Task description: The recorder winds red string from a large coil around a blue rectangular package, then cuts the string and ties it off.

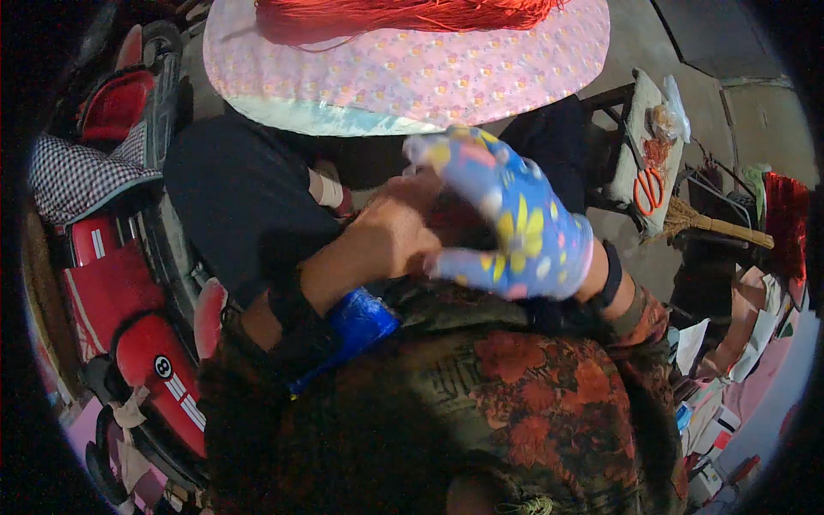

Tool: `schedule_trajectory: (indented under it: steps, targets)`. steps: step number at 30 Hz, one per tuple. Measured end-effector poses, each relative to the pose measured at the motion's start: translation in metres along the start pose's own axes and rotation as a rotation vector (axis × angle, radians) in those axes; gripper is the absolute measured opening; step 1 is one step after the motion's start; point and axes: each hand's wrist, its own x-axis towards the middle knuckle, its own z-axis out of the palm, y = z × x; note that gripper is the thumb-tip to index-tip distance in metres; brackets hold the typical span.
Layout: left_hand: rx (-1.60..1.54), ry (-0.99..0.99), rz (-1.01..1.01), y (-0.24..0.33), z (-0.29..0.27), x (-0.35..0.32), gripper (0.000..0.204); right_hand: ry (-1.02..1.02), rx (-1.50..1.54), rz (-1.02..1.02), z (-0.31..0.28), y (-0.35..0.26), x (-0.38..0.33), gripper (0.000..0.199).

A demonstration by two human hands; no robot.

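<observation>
My bare left hand (390, 227) is raised over my lap, and its fingers are blurred and mostly covered by my other hand. Wearing a blue flowered glove (524, 227), my right hand (506, 206) comes in from the right with its fingers and thumb apart, close around the left hand's far side. Whether anything small lies between the hands cannot be made out. A shiny blue thing, perhaps a wrapper or cloth (360, 324), lies under my left forearm. Beyond my knees, a bundle of red cord (403, 19) rests on a rounded surface with a pink patterned cover (403, 77).
At the left stands a red and black ride-on vehicle (159, 360) with a checked cloth (86, 176) on it. Orange-handled scissors (648, 190) lie on a light stool seat (631, 163) at the right. Beside it are a straw broom (717, 223) and piled papers (751, 335).
</observation>
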Motion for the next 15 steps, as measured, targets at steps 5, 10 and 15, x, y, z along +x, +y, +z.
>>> schedule_trajectory:
  steps: [5,10,15]
  targets:
    - [-0.657,-0.146,-0.554,0.023,-0.025,0.021,0.075,0.222,0.966,0.500,0.021,0.075,-0.011,0.049]
    - [-0.833,0.040,-0.487,0.018,-0.024,0.010,0.053,0.292,0.596,0.510,0.037,0.097,-0.038,0.033]
    - [-0.705,0.329,-0.330,0.018,-0.040,0.002,0.026,-0.284,0.721,0.608,0.035,0.045,-0.024,0.016]
